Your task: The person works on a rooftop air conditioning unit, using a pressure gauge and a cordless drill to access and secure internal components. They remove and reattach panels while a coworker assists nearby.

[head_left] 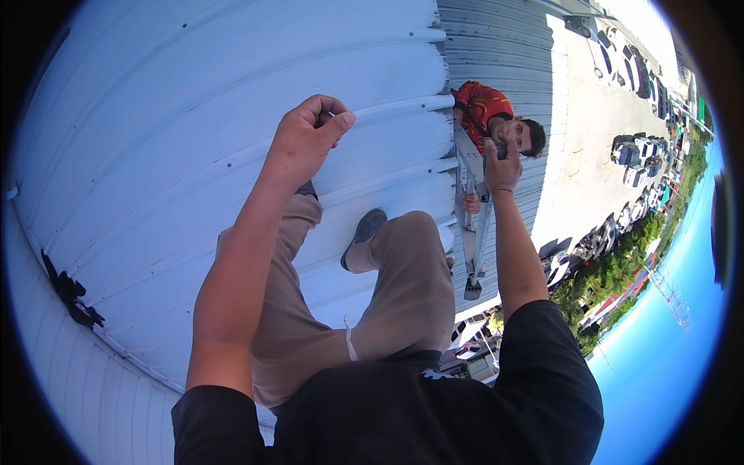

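Note:
My left hand (310,138) is raised over the white metal roof (194,147), its fingers curled and the thumb pressed toward them. Whether anything is inside that grip is hidden. At the roof's edge, my right hand (505,172) is closed on a small dark object (490,149), its kind too small to tell. Just past it, a person in a red shirt (484,101) is at the top of a metal ladder (470,260). One of that person's hands (471,204) grips the ladder. My right hand overlaps the person and the ladder's upper part in view.
Raised ribs and screws run across the roof, which ends at a jagged edge (446,74). Beyond it lie a corrugated wall (504,50) and a paved lot (577,132) with parked vehicles (639,151). A black bundle (70,291) lies on the roof at the left.

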Demonstrator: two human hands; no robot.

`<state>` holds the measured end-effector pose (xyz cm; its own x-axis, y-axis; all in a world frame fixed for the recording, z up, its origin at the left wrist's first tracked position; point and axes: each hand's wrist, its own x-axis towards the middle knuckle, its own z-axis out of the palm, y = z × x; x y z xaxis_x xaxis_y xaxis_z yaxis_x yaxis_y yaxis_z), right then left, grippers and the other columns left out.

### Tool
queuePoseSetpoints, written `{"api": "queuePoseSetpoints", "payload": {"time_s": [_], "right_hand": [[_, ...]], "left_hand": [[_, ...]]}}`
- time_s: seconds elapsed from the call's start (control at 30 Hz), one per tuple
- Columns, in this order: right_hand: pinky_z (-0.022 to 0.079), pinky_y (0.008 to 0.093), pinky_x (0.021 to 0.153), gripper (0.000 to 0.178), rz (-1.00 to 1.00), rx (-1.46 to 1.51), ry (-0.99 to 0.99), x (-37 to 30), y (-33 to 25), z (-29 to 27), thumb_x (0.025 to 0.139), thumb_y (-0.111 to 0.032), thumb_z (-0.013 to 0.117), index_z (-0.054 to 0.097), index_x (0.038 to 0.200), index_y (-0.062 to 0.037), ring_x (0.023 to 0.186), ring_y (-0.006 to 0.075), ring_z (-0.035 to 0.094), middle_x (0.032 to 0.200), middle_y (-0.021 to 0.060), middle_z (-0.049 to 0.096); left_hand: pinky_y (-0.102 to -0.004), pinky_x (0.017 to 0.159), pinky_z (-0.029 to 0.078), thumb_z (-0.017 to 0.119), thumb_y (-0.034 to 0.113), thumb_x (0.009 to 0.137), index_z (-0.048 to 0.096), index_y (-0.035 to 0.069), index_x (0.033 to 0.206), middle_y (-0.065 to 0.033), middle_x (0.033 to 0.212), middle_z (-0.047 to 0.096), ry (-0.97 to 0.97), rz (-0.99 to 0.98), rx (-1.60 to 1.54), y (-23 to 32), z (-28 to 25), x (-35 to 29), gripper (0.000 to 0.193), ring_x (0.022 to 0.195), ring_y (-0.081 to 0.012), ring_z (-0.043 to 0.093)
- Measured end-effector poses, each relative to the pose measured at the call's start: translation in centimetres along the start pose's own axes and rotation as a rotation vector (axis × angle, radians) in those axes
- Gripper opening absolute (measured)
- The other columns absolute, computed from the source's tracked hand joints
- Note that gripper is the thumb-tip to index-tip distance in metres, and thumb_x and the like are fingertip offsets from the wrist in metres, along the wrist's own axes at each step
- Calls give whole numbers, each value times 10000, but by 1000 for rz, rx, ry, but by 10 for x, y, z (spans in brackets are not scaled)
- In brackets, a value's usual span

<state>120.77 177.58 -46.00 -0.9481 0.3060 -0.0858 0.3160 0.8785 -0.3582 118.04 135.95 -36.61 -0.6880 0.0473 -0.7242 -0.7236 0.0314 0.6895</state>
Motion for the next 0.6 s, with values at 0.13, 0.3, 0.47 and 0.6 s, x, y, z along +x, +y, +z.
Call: {"api": "queuePoseSetpoints", "payload": {"time_s": [0.13,0.3,0.47,0.6], "right_hand": [[528,411,854,336,67,45,31,-5,-5,0,852,-380,733,699,1082,-138,946,324,700,1008,137,724],[531,407,824,324,18,97,125,-7,-20,-6,842,-362,743,716,1051,-116,896,297,705,956,131,727],[530,389,810,348,-35,105,210,-6,-24,0,844,-377,725,722,1063,-108,891,280,705,951,126,730],[520,398,858,412,69,101,137,-6,-31,-4,863,-435,676,712,1114,-111,968,301,699,1005,140,732]], "left_hand": [[-282,683,471,697,261,926,659,47,1097,5,791,587,-4,192,369,15,-4,14,277,719,-99,537],[-317,717,501,720,256,895,613,79,1278,-33,854,628,71,394,546,30,-9,-6,435,770,-136,585],[-349,749,521,746,277,870,560,103,1378,-52,899,652,116,523,752,20,-10,-22,568,829,-172,633],[-348,756,520,738,245,876,567,110,1378,-54,892,656,189,578,858,12,-8,-29,547,812,-175,630]]}}
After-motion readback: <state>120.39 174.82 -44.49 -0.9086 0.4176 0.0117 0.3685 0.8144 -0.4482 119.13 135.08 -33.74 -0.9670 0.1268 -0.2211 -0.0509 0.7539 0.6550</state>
